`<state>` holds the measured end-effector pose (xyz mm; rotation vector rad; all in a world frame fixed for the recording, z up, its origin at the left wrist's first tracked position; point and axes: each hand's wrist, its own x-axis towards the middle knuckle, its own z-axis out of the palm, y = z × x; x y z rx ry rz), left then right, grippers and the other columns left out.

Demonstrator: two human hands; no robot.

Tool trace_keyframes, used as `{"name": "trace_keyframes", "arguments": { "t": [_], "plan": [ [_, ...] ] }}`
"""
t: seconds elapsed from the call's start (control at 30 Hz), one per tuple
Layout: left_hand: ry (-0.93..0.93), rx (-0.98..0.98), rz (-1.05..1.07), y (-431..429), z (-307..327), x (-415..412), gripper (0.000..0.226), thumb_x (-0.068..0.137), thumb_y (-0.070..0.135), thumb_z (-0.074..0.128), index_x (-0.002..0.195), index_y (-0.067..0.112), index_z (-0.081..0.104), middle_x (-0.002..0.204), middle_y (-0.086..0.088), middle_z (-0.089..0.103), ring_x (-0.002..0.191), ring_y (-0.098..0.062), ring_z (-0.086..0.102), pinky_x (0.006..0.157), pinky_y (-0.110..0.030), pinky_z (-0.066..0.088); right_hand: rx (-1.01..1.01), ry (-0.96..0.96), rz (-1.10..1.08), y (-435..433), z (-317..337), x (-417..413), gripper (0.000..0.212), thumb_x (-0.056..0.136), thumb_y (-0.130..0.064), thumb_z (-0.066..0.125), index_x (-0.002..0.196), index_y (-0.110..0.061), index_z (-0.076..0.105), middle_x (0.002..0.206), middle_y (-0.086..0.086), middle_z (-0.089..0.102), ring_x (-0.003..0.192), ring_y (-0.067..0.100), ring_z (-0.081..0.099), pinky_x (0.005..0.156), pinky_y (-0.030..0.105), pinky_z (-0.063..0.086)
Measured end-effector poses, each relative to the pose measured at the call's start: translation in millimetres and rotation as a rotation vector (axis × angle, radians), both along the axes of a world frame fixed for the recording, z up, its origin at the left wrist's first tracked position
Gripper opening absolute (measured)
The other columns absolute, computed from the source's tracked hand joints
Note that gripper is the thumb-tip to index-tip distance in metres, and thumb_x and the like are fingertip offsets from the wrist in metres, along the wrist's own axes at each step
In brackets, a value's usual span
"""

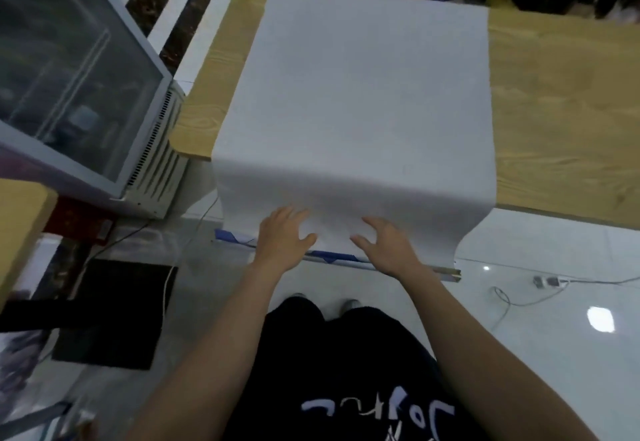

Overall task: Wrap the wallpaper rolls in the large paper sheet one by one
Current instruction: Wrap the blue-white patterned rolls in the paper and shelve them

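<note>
1. Large paper sheet [363, 94]: white, laid flat across the wooden bench [561, 111]. Its near end spills over the front edge and hangs toward the floor [536, 354]. The overhang looks deliberate, leaving slack to start a wrap from.
2. Wallpaper roll [337, 258]: a long, thin roll with blue-and-white print, lying crosswise just beneath the sheet's hanging edge. Both ends stick out past the hands. Cannot tell whether it rests on the floor or is carried by the paper.
3. Left hand [284, 236]: grip spread, fingers fanned and pressed flat on the hanging paper, thumb pointing inward. It pinches nothing.
4. Right hand [391, 246]: the same posture, grip spread with the palm on the sheet, set apart from the left and near the roll's middle. Flat, paired palms suit smoothing the paper and holding it square to the roll without creasing it.
5. Judgement: this is the opening of one wrap. The sheet edge is being lined up with the roll, and no turn of paper is around it yet.
6. Risk, as a guess: the loose overhang could skew if one palm leads.
7. Surroundings: a glass-fronted cabinet [69, 77] to the left of the bench, and a cable [502, 298] trailing on the floor at right.
</note>
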<state>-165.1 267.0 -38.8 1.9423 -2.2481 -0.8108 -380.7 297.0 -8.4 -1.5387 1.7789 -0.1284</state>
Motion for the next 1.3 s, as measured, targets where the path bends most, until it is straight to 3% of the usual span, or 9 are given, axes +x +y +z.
{"name": "trace_keyframes", "arguments": {
  "t": [0.27,0.53,0.77,0.93,1.17,1.3],
  "plan": [
    [-0.059,0.173,-0.17,-5,-68,13,0.06,0.09,0.046,0.057,0.144,0.028,0.039,0.153,-0.005,0.033,0.141,-0.024,0.026,0.114,-0.038,0.023,0.104,0.028,-0.107,4,-67,21,0.051,0.095,-0.038,0.054,0.14,-0.015,0.046,0.145,0.004,0.047,0.132,0.025,0.043,0.11,0.037,0.034],
    [-0.013,0.2,-0.217,-12,-119,14,0.057,0.088,0.043,0.061,0.14,0.025,0.046,0.142,-0.001,0.049,0.132,-0.024,0.041,0.108,-0.044,0.032,0.184,0.156,0.013,-4,-120,24,0.042,0.097,-0.036,0.049,0.137,-0.025,0.049,0.138,0.0,0.054,0.123,0.025,0.05,0.103,0.039,0.039],
    [0.014,0.201,-0.18,-12,-137,15,0.048,0.092,0.035,0.056,0.138,0.025,0.048,0.14,-0.001,0.053,0.127,-0.025,0.047,0.104,-0.04,0.035,0.246,0.165,0.034,-6,-141,22,0.02,0.093,-0.03,0.056,0.105,-0.027,0.071,0.109,0.001,0.069,0.101,0.025,0.06,0.089,0.035,0.044],
    [0.006,0.207,-0.151,-11,-125,16,0.041,0.093,0.035,0.053,0.134,0.029,0.053,0.135,-0.001,0.057,0.123,-0.024,0.051,0.106,-0.042,0.032,0.255,0.004,-0.098,-5,-132,22,0.01,0.086,-0.032,0.065,0.078,-0.027,0.068,0.091,0.001,0.071,0.089,0.022,0.063,0.082,0.035,0.051],
    [0.025,0.111,-0.119,1,-73,7,0.039,0.086,0.038,0.064,0.125,0.031,0.059,0.128,0.005,0.06,0.122,-0.02,0.048,0.114,-0.045,0.013,0.269,-0.022,-0.111,4,-91,20,0.01,0.087,-0.033,0.06,0.08,-0.028,0.064,0.099,-0.002,0.069,0.095,0.021,0.061,0.085,0.035,0.044],
    [0.076,0.068,-0.196,7,-47,5,0.044,0.078,0.038,0.073,0.12,0.03,0.063,0.124,0.008,0.061,0.12,-0.018,0.049,0.114,-0.047,0.013,0.242,-0.036,-0.115,4,-66,17,0.01,0.089,-0.032,0.057,0.082,-0.029,0.063,0.1,-0.003,0.069,0.094,0.021,0.06,0.082,0.033,0.044]
  ]
}}
